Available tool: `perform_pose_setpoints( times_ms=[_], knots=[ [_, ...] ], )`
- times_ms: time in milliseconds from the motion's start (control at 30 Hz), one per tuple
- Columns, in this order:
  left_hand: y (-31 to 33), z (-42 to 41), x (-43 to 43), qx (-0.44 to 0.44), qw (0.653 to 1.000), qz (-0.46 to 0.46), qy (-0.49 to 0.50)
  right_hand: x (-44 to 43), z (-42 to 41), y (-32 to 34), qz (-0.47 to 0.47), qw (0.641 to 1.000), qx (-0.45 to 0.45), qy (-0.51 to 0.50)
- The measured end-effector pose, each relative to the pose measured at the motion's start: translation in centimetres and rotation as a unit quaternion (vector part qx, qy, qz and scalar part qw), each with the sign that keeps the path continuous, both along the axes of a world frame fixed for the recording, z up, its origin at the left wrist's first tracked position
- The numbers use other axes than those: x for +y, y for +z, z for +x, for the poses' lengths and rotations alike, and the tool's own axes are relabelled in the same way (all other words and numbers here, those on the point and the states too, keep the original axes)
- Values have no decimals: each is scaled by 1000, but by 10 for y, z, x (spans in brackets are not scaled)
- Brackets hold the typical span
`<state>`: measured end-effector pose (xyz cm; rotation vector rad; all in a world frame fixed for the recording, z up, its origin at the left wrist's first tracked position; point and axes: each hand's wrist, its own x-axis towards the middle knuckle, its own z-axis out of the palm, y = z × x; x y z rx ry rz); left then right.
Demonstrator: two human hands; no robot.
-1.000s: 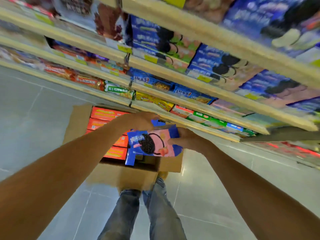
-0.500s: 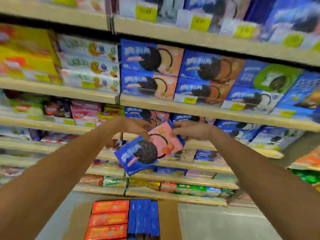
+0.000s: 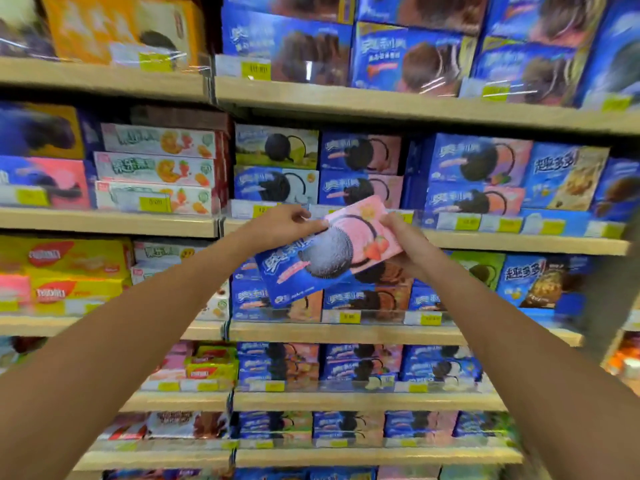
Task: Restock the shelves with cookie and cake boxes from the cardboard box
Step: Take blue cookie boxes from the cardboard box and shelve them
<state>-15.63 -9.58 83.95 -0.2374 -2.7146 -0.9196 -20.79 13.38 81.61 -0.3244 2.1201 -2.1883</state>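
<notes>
I hold a blue-and-pink cookie box (image 3: 322,252) with a dark sandwich cookie and a strawberry on its face, tilted with its pink end up. My left hand (image 3: 282,225) pinches its upper edge. My right hand (image 3: 403,242) grips its pink right end. The box hangs in front of the shelf edge (image 3: 485,241), just below a stack of matching blue-and-pink boxes (image 3: 360,171). The cardboard box is out of view.
Wooden shelves full of cookie boxes fill the view: green-and-white boxes (image 3: 156,168) at left, yellow boxes (image 3: 65,268) lower left, large blue boxes (image 3: 408,57) on top. Yellow price tags (image 3: 348,317) line the shelf edges.
My view has swung up from the cardboard box on the floor to the shelves. Both hands have lifted the cookie box up toward the middle shelf, pink end now higher.
</notes>
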Motion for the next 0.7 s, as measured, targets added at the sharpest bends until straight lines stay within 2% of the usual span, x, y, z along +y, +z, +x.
perform_pose_setpoints(
  times_ms=[100,167,267,367,467,567,700],
  knots=[
    [17,-17,3,98,992,39,75,8,-18,19,-55,997,18,-56],
    [26,-31,3,127,982,100,101,14,-35,29,-88,991,29,-98],
    [38,-53,8,91,967,214,107,18,-59,45,-150,980,32,-128],
    [44,-78,6,41,953,293,69,16,-80,56,-148,977,38,-148],
    [47,-102,2,49,939,335,61,9,-103,66,-75,980,70,-168],
    [52,-123,3,90,905,409,72,1,-119,75,0,977,130,-171],
    [55,-153,3,120,900,410,80,-8,-156,80,163,940,186,-236]
  ],
)
